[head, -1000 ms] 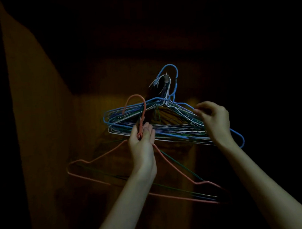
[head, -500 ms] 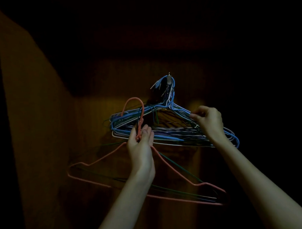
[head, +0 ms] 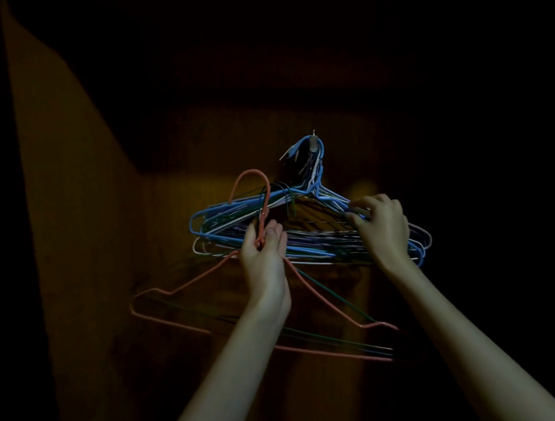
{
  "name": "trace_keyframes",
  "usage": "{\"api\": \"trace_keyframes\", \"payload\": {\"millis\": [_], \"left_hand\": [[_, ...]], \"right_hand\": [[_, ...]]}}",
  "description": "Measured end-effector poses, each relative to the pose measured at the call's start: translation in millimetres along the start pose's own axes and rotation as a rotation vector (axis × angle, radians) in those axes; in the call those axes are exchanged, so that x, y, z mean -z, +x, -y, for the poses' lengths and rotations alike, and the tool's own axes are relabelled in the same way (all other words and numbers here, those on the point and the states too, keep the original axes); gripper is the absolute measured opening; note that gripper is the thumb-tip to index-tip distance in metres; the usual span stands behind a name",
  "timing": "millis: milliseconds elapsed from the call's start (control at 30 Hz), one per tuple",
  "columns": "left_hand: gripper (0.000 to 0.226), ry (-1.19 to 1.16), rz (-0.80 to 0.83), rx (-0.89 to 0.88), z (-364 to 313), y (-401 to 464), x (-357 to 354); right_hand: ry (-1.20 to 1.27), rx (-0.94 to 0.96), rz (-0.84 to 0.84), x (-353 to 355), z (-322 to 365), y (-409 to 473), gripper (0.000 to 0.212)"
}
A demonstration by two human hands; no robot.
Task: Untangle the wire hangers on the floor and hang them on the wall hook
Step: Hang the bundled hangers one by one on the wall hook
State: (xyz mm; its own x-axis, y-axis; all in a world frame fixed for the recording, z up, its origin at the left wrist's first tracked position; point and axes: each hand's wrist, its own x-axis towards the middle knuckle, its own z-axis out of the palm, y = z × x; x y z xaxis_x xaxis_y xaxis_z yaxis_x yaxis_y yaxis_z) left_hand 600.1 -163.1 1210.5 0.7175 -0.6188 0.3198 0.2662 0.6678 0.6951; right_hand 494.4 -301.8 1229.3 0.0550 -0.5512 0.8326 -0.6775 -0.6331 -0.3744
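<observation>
A small wall hook (head: pixel 313 143) carries a bundle of hung wire hangers (head: pixel 226 218), mostly blue and white, fanned out below it. My left hand (head: pixel 265 248) grips the neck of a pink hanger (head: pixel 184 286) together with a green hanger (head: pixel 336 302); both hang below the bundle, and the pink hook curves up left of the wall hook. My right hand (head: pixel 382 225) pinches the right shoulder of the hung bundle with curled fingers.
The room is very dark. A brown wooden wall (head: pixel 82 248) fills the left and centre, with a lit patch behind the hangers. Everything to the right and above is black and unreadable.
The hung bundle has settled lower on the wall hook, its blue hook no longer lifted. My right hand stays on the bundle's right shoulder. My left hand keeps the pink hanger at much the same height.
</observation>
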Motion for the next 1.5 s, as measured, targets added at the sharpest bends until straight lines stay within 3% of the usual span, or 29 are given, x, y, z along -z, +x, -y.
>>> {"api": "trace_keyframes", "payload": {"millis": [133,333,467,600,933,1200,1333,1500], "left_hand": [[0.042,-0.005,-0.003,-0.014,0,-1,3],[0.044,-0.032,0.011,0.002,4,-5,-1],[0.041,-0.040,0.003,-0.008,6,-6,-2],[0.040,-0.032,0.021,-0.005,7,-9,-1],[0.038,-0.011,0.045,0.021,6,-21,8],[0.040,-0.004,0.072,0.096,5,-41,10],[0.035,0.064,0.107,0.111,5,-55,10],[0.039,0.044,0.077,0.144,-1,-71,23]], "right_hand": [[0.171,0.065,0.077,11,10,-30,0.018],[0.567,0.107,0.441,28,38,-75,0.012],[0.546,0.139,0.541,28,44,-83,0.014],[0.561,0.106,0.552,26,45,-84,0.012],[0.451,0.046,0.394,25,32,-75,0.011],[0.540,-0.029,0.486,21,22,-74,0.006],[0.745,-0.047,0.613,23,41,-76,0.013],[0.785,-0.046,0.603,20,51,-83,0.014]]}}
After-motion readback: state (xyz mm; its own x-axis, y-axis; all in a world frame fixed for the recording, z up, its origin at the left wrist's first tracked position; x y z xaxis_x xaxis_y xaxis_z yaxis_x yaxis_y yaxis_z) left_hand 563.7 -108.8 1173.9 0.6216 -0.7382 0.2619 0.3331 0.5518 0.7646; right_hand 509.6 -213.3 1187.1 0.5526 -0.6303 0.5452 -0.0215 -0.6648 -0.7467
